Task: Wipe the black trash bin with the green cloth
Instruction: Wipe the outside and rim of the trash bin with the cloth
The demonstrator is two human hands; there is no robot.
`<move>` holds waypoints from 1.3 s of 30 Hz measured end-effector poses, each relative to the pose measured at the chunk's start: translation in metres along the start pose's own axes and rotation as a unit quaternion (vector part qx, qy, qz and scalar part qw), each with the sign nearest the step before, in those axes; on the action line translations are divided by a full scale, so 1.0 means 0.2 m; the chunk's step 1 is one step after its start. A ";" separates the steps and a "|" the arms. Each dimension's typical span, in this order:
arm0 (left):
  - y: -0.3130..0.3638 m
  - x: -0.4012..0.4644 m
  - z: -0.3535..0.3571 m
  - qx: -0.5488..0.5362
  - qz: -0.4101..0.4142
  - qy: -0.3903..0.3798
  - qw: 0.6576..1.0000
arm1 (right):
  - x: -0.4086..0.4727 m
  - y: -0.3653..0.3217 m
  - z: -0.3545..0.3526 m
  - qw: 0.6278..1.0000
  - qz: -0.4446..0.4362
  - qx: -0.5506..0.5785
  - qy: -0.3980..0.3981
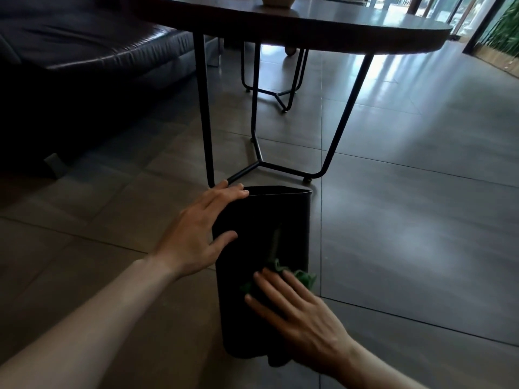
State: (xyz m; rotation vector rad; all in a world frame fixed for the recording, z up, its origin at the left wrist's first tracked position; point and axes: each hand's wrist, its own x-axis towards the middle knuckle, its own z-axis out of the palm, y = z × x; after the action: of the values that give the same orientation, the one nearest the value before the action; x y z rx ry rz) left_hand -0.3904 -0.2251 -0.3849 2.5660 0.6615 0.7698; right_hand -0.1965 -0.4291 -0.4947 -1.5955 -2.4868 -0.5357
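- L hand (pixel 196 237) flat, fingers spread, on black bin (pixel 269 228) w/ fingertips at rim
- R hand (pixel 295 307) presses green cloth (pixel 304 277) on bin side
- Bin on tiled floor (pixel 407 220) by table (pixel 337 29)

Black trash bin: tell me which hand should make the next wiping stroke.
Right. The right hand already presses the green cloth flat against the black trash bin, while the left hand steadies the bin near its rim.

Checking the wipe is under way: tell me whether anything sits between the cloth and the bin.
Nothing visible does. The right hand presses the crumpled green cloth flat against the black plastic trash bin, while the left hand steadies its side.
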 end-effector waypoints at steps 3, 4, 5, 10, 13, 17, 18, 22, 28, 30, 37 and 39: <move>0.00 -0.01 -0.01 0.002 0.003 -0.008 1.000 | -0.02 0.01 -0.01 0.999 -0.040 -0.008 -0.004; 0.00 -0.01 -0.01 0.001 0.002 -0.007 1.000 | 0.01 0.04 -0.04 0.999 -0.049 -0.019 0.003; 0.00 -0.01 -0.01 0.000 0.002 -0.006 1.000 | 0.05 0.09 -0.07 0.999 -0.046 -0.025 0.015; 0.03 -0.02 -0.02 -0.015 0.004 -0.012 1.000 | 0.33 0.32 -0.27 0.973 0.160 0.073 0.146; 0.04 -0.02 -0.03 -0.022 0.003 -0.013 1.000 | 0.40 0.32 -0.30 0.958 0.216 0.090 0.165; 0.05 -0.03 -0.04 -0.013 -0.002 -0.015 1.000 | 0.26 0.13 -0.13 0.991 0.090 0.037 0.093; 0.05 -0.03 -0.04 -0.010 -0.003 -0.017 1.000 | 0.19 0.07 -0.08 0.997 0.051 0.021 0.049; 0.06 -0.02 -0.04 -0.012 0.005 -0.023 1.000 | -0.04 -0.09 0.06 0.994 -0.094 -0.040 -0.038; 0.06 -0.02 -0.04 -0.018 -0.003 -0.014 1.000 | 0.17 0.18 -0.13 0.997 0.022 0.003 0.073; 0.07 -0.02 -0.03 -0.021 -0.007 -0.018 1.000 | 0.29 0.29 -0.23 0.980 0.138 0.049 0.137; 0.08 -0.02 -0.05 -0.018 -0.017 -0.016 1.000 | 0.27 0.11 -0.10 0.992 0.089 0.033 0.083; 0.09 -0.02 -0.05 -0.015 -0.014 -0.021 1.000 | 0.11 -0.02 0.00 1.000 0.017 0.022 0.005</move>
State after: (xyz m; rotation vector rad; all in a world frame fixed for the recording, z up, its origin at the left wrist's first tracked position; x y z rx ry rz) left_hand -0.3940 -0.2390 -0.3700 2.5324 0.6668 0.7103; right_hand -0.2101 -0.4115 -0.4887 -1.6114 -2.4429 -0.4800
